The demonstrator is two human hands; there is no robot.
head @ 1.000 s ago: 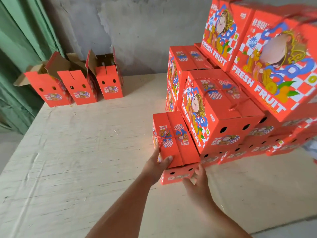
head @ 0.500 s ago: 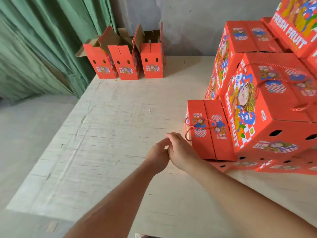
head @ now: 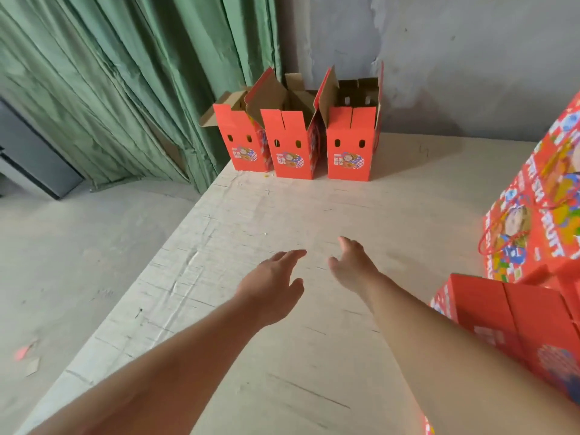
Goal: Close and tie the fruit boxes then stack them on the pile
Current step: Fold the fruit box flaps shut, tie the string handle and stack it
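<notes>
Three open fruit boxes stand in a row at the far edge of the table, flaps up, not yet closed or tied. The pile of closed, corded boxes sits to their right. The left hand and right hand reach toward the open boxes, fingers spread, holding nothing.

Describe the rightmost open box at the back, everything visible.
The rightmost open box is red printed cardboard with a brown inside. It stands upright on the table near the wall. Its top flaps stand open. The front has two oval holes, a slit above them and a round cartoon label below. Neither hand touches it.
</notes>
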